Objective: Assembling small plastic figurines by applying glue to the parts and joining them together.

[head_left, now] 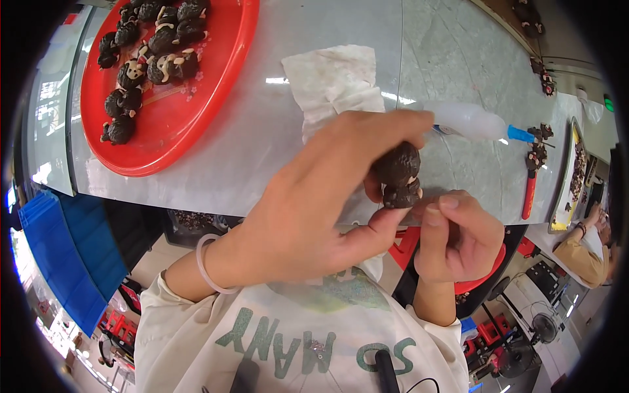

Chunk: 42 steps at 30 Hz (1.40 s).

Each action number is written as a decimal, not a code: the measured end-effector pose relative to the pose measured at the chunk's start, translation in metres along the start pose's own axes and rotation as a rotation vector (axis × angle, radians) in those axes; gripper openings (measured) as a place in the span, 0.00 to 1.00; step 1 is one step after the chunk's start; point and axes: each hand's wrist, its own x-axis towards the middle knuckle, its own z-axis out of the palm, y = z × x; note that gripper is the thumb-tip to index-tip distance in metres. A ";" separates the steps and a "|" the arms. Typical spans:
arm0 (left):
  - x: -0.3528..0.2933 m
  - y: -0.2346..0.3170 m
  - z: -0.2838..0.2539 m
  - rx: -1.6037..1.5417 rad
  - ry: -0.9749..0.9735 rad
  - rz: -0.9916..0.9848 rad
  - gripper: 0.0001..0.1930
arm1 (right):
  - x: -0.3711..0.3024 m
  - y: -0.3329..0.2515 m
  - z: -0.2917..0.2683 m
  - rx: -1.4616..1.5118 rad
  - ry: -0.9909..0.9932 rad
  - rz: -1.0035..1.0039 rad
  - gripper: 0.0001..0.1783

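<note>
One dark figurine in the left hand, about a dozen more on the red tray

One gray, marble-veined table (458,59) with a seam across it fills the view. In the room, far right of the red tray (226,85), sit one other person (586,255) and, lower, two black fans (545,327); one blue ribbed panel (59,255) hangs below the tray. The tray itself, round-edged with a pink flower print, carries about twelve dark figurines (131,78) — they crowd at its top, so the count is approximate.

Right of the tray and lower, the left hand (314,190) grasps one dark-brown figurine (398,170) between thumb and fingers. Farther right of the tray, the right hand (462,236) pinches thumb and forefinger together just beside that figurine — whether anything tiny is between them, I cannot tell.

Also right of the tray lie one crumpled white cloth (334,78), then one translucent bottle (468,121) with a blue needle tip and, farthest, one red-handled tool (529,196).
</note>
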 end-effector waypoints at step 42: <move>0.003 0.037 -0.166 1.196 0.321 -0.117 0.19 | -0.006 -0.006 0.001 -0.016 -0.004 0.114 0.11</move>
